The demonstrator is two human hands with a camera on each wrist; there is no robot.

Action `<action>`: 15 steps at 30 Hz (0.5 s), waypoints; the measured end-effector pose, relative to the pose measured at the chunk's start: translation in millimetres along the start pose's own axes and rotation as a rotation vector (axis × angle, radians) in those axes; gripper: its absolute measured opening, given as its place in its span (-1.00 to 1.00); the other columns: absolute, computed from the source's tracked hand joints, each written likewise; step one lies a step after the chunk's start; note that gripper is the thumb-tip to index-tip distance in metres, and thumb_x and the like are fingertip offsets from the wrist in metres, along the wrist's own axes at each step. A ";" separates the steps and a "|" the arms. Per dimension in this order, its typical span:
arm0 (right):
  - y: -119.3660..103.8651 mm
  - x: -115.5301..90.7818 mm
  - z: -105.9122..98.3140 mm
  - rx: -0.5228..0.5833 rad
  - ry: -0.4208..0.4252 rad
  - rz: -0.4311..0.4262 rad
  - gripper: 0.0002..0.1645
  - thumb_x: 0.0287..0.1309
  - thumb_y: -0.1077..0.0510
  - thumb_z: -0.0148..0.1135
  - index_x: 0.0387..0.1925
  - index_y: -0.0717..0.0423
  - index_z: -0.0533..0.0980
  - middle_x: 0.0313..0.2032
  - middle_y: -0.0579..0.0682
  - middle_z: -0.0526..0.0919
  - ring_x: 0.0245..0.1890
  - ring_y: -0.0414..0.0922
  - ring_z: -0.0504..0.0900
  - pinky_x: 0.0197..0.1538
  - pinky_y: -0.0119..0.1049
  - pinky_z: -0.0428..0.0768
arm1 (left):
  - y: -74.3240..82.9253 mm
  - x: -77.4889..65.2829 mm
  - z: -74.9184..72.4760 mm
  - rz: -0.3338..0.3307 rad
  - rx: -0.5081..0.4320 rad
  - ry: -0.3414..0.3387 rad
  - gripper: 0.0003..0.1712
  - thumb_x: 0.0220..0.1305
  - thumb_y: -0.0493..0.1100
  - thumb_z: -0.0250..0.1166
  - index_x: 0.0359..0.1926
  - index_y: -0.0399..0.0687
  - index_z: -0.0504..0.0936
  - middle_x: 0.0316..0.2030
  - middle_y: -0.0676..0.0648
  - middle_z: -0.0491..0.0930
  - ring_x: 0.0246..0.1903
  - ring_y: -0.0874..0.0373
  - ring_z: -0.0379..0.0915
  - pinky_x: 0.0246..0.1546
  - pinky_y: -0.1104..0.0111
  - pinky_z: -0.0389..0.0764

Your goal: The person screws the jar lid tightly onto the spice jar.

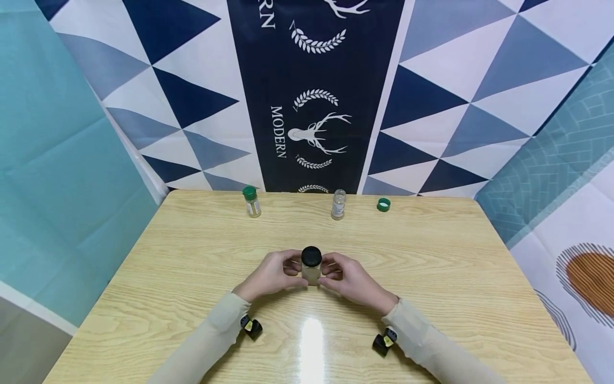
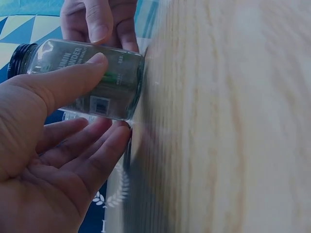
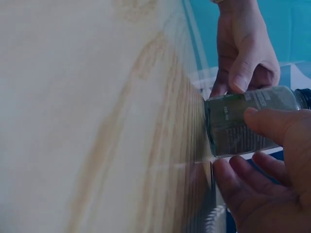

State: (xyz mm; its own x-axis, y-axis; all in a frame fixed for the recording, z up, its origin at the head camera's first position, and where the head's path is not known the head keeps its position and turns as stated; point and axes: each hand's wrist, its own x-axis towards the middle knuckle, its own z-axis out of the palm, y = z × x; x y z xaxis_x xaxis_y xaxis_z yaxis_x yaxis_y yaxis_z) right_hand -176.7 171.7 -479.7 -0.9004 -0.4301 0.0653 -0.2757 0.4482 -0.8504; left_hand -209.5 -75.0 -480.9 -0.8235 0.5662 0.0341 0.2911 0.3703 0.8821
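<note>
Pale wood-grain laminate covers the counter [image 1: 192, 266], smooth enough to throw back a bright glare near the front edge. Behind it hangs a cloth backdrop [image 1: 316, 106] of navy, grey and white triangles with a dark centre strip carrying a white deer head.

Near the middle of the counter stands a small jar [image 1: 311, 265], upright on its base. It is round clear glass with a black screw lid, pale powder showing inside and a printed label wrapped around its side. The left hand [image 1: 273, 274] grips the jar from the left, thumb on the glass and fingers [image 2: 82, 155] lying loosely beneath it. The right hand [image 1: 350, 278] grips it from the right in the same way, thumb pressed to the label.

Along the far edge stand a small bottle with a green cap [image 1: 251, 201], an uncapped clear bottle [image 1: 338, 204], and a loose green cap [image 1: 383, 205], well apart.
</note>
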 end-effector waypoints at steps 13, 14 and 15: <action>-3.5 1.5 1.5 -0.036 0.017 0.030 -0.58 0.30 0.16 0.41 0.11 0.22 0.53 -0.11 0.01 0.71 -0.13 -0.18 0.68 -0.06 -0.40 0.72 | -5.6 -7.6 -5.0 0.003 0.033 0.048 -0.65 0.23 -0.10 0.53 0.01 -0.09 0.74 -0.10 -0.04 0.78 -0.13 0.18 0.71 -0.08 0.44 0.72; -3.8 2.0 1.7 -0.039 0.018 0.029 -0.58 0.30 0.16 0.41 0.11 0.23 0.54 -0.10 0.01 0.71 -0.13 -0.18 0.69 -0.06 -0.40 0.72 | -5.8 -7.5 -5.3 0.008 0.036 0.049 -0.65 0.24 -0.10 0.53 0.01 -0.10 0.75 -0.11 -0.05 0.78 -0.14 0.18 0.71 -0.09 0.45 0.72; -4.4 2.7 1.9 -0.045 0.019 0.028 -0.58 0.30 0.16 0.41 0.11 0.24 0.54 -0.10 0.02 0.72 -0.13 -0.18 0.69 -0.05 -0.41 0.72 | -5.7 -7.6 -5.6 0.012 0.038 0.051 -0.65 0.24 -0.11 0.52 0.01 -0.11 0.75 -0.11 -0.06 0.78 -0.14 0.18 0.72 -0.10 0.45 0.72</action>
State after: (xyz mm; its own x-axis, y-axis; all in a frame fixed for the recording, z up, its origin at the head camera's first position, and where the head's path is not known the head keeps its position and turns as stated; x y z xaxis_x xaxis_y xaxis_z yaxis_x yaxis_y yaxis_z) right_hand -177.2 167.1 -476.8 -0.9144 -0.4016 0.0519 -0.2644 0.4950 -0.8277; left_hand -207.6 -85.5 -483.6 -0.8435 0.5326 0.0695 0.3187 0.3922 0.8629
